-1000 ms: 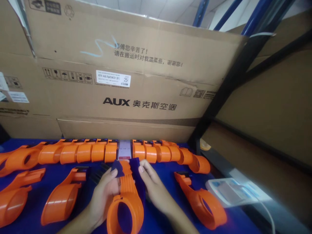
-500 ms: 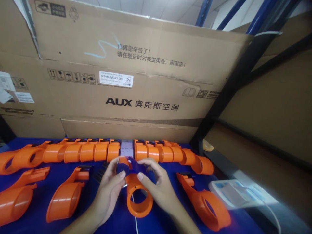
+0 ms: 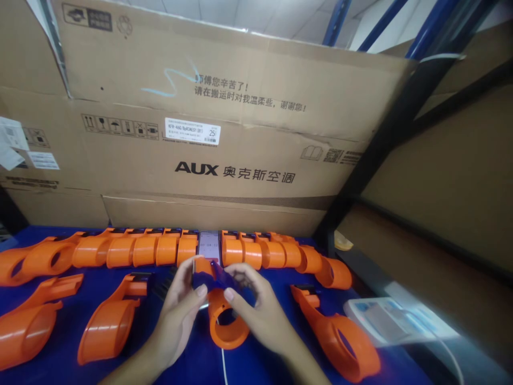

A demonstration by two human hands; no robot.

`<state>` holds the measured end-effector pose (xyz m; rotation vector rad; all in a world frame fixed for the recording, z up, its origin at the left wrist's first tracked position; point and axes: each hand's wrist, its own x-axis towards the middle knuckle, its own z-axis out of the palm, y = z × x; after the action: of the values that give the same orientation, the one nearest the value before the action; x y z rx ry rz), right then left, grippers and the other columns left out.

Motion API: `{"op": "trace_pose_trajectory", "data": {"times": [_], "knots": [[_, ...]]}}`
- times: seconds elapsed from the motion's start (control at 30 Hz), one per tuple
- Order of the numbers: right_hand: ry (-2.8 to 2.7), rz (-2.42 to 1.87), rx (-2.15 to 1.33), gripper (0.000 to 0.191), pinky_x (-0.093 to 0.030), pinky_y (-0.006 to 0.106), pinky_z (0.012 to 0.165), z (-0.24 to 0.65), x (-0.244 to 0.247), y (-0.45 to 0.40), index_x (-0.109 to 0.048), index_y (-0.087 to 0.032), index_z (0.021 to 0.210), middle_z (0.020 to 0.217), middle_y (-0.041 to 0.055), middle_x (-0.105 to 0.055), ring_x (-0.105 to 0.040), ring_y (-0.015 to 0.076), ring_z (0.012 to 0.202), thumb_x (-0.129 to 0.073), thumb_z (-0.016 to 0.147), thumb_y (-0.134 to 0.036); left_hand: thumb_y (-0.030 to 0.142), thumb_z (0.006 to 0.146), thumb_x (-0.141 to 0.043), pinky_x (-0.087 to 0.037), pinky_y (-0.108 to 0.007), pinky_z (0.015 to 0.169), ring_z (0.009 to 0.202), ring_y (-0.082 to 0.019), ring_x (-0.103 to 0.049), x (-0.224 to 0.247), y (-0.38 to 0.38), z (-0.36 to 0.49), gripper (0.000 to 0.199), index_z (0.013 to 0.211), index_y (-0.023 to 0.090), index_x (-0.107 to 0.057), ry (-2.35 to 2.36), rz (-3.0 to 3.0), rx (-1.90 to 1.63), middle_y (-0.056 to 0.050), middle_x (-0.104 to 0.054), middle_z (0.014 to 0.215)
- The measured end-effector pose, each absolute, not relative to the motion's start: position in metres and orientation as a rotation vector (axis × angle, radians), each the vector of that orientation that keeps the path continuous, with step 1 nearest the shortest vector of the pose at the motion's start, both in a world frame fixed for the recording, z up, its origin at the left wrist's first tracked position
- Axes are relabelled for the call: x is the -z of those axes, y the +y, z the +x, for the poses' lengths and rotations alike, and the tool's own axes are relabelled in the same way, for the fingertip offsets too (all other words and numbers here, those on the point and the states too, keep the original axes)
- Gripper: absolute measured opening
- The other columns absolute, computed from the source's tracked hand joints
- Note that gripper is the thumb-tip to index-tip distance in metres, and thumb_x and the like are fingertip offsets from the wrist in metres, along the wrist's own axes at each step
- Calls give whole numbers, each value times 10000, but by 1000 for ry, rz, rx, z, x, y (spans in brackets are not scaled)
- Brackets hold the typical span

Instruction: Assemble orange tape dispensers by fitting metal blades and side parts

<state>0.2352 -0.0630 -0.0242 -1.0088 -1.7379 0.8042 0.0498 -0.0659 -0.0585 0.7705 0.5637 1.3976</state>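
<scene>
An orange tape dispenser (image 3: 214, 330) is held up in front of me, its round ring hanging down between my hands. My left hand (image 3: 182, 315) grips its upper end from the left, thumb towards me. From the other side my right hand (image 3: 258, 313) has its fingers curled round a dark blue part (image 3: 223, 277) at the dispenser's head, the thumb near the top of the ring. Whether that blue part is fixed to the dispenser or loose, I cannot tell. My fingers hide much of the head.
A row of orange tape dispensers (image 3: 143, 251) lines the back of the blue table (image 3: 264, 369), with a phone (image 3: 209, 247) standing among them. More dispensers lie left and right. A pale tray-like object (image 3: 395, 321) with a cable is at right. A cardboard sheet (image 3: 240, 133) stands behind.
The held dispenser has tilted slightly, its ring now a little higher and narrower in view. The blue part has turned a little; both hands stay nearly in place.
</scene>
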Motion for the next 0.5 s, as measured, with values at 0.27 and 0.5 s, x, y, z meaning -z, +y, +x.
{"op": "trace_pose_trajectory", "data": {"times": [0.27, 0.5], "knots": [[-1882, -954, -645, 459, -545, 396, 997, 237, 23, -69, -573, -273, 1341, 1268, 68, -711, -688, 268, 1150, -721, 919, -379, 333, 859, -755, -472, -477, 1069, 1363, -372, -529, 61, -72, 48, 627, 1451, 356, -549, 522, 780, -1404, -82, -556, 1534], [-2074, -940, 24, 622, -540, 486, 903, 242, 30, -66, -582, -260, 1416, 1113, 106, -680, -650, 289, 986, -813, 852, -387, 345, 811, -821, -448, -392, 1075, 1256, -307, -601, 58, -62, 42, 525, 1308, 306, -655, 756, 985, -1446, -54, -699, 1309]]}}
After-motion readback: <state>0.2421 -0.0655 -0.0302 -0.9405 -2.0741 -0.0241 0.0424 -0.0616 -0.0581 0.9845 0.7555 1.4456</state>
